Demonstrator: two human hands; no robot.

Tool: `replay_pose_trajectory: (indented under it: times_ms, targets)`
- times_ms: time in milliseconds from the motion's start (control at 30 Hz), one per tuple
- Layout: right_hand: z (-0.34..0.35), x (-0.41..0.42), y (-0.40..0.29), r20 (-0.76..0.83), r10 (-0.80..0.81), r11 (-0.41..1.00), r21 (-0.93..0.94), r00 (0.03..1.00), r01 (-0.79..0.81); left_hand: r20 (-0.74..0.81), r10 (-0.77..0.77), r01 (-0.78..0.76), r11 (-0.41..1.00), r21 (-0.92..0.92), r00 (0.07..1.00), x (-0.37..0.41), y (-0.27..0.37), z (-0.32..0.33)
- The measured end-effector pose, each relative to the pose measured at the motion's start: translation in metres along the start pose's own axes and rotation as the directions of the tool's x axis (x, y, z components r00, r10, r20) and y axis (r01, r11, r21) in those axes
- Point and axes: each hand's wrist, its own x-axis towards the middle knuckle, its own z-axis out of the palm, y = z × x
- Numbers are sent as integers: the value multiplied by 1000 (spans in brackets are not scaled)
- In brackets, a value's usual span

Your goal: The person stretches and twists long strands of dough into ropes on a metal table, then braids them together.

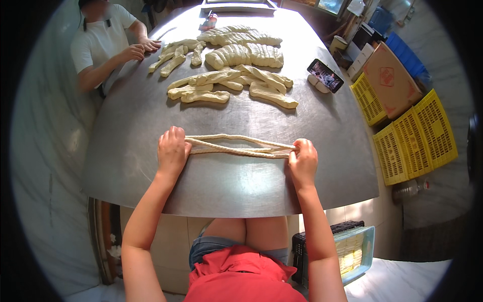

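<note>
Several thin, twisted strands of dough (241, 151) stretch sideways between my two hands, just above or on the steel table (234, 188). My left hand (173, 150) is closed on their left ends, and my right hand (303, 156) grips the right ends. Beyond the hands lie thick strips of dough (205, 97), some crossing each other. Behind those are a ridged row of dough pieces (245, 56) set side by side and another such row (239, 36). Shorter dough strips (173, 65) lie to their left. The strand ends are hidden inside my fingers.
A co-worker (107, 41) stands at the table's left edge, both hands on or over it. A phone (325, 75) leans on a small stand at the right. Farther right are yellow plastic crates (417, 137) and a cardboard box (392, 79). Below the table's right front stands a blue bin (368, 251).
</note>
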Motion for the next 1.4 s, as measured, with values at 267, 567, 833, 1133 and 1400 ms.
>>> replay_pose_trajectory:
  times_ms: [267,567,833,1133,1400]
  targets:
    - [-61,-17,2,-25,-206,976,73,978,207,429,-468,558,178,-811,773,-2,-80,-15]
    - [-37,-19,10,332,-343,905,-135,879,404,291,-481,531,497,-686,827,3,-76,-11]
    - [-94,-108,-38,573,-538,807,139,618,574,401,-483,600,389,-699,779,-22,-59,-37]
    - [-54,-122,-97,340,-303,925,330,890,189,269,-471,526,586,-617,840,-53,-38,-58]
    - [-37,-79,-99,184,-167,872,486,969,58,37,-320,282,768,-575,947,-58,-25,-70]
